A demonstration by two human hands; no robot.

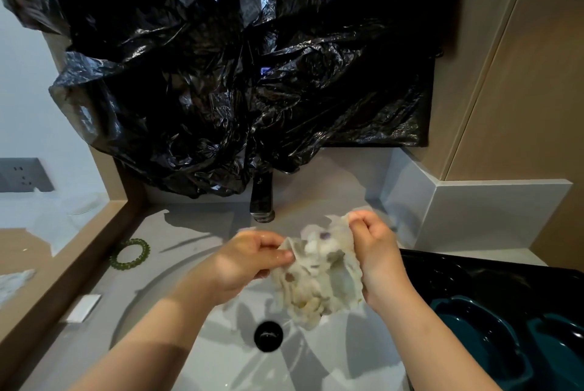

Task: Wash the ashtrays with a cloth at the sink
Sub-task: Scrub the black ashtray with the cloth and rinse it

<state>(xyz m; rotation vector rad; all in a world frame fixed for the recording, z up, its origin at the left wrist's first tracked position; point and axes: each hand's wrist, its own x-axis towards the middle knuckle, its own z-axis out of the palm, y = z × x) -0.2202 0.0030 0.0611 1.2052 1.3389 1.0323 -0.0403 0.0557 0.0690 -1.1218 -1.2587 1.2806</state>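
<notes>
A wet, stained white cloth (319,277) hangs spread between my two hands above the white sink basin (164,305). My left hand (243,261) pinches its left edge between thumb and fingers. My right hand (376,251) grips its upper right corner with curled fingers. A dark teal ashtray (480,337) sits on a black tray (474,270) on the counter to the right of the sink, well clear of both hands. The black drain (268,336) lies below the cloth.
A dark faucet (261,201) stands behind the basin, under a crumpled black plastic sheet (240,68) covering the wall. A green beaded ring (130,254) and a small white bar (83,307) lie on the left counter. A wall socket (23,175) is at far left.
</notes>
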